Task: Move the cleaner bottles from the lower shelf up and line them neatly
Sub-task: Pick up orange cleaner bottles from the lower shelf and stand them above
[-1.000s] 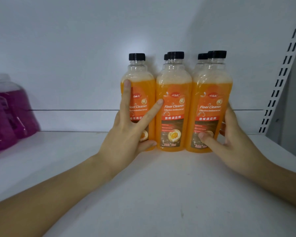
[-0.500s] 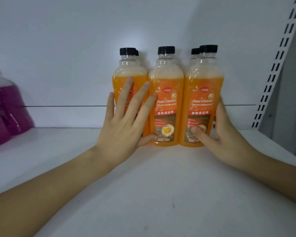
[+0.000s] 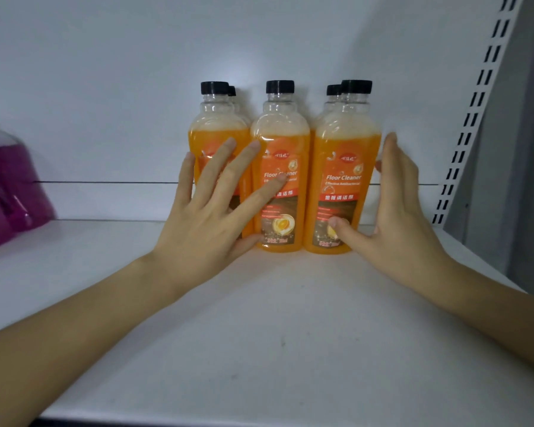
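Note:
Several orange floor cleaner bottles with black caps stand upright in a tight group at the back of the white shelf (image 3: 259, 318): a left bottle (image 3: 216, 127), a middle bottle (image 3: 279, 143) and a right bottle (image 3: 346, 155) in front, with more caps showing behind them. My left hand (image 3: 210, 217) lies with fingers spread over the fronts of the left and middle bottles. My right hand (image 3: 392, 211) is flat and open beside the right bottle, thumb touching its lower label. Neither hand grips a bottle.
Purple liquid containers (image 3: 3, 192) stand at the far left of the same shelf. A slotted white upright (image 3: 472, 118) runs along the right side, close to the right bottle. The white back wall (image 3: 136, 87) is just behind the group.
My left fingers have spread wider across the left and middle bottles. My right hand has opened and its fingers rose along the right bottle's side. The bottles stand slightly straighter and closer.

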The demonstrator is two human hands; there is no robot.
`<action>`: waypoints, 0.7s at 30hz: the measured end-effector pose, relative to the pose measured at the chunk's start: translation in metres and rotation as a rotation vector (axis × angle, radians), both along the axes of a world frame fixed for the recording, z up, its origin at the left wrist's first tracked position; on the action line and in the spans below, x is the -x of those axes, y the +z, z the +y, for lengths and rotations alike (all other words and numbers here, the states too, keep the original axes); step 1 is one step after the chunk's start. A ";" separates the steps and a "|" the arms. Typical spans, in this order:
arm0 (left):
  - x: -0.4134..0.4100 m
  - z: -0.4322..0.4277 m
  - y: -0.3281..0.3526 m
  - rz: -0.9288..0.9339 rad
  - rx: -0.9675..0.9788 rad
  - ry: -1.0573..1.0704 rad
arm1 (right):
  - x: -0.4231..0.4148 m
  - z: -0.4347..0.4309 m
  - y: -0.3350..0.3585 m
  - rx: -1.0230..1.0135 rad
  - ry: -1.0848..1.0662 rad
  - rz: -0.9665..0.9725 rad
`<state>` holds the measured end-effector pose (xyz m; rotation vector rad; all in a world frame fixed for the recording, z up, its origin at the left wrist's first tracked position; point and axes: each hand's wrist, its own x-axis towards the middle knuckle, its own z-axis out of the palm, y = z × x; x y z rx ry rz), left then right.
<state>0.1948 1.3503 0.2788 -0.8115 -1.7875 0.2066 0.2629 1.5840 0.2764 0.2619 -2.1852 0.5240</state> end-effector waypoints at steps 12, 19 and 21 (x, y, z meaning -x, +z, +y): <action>0.007 0.006 -0.010 0.042 0.101 0.020 | 0.008 0.014 -0.010 -0.462 -0.142 0.123; 0.005 0.003 -0.011 0.020 0.128 0.035 | 0.005 0.013 -0.006 -0.472 -0.131 0.112; 0.003 0.002 -0.011 0.028 0.128 0.044 | 0.001 0.011 -0.005 -0.453 -0.139 0.107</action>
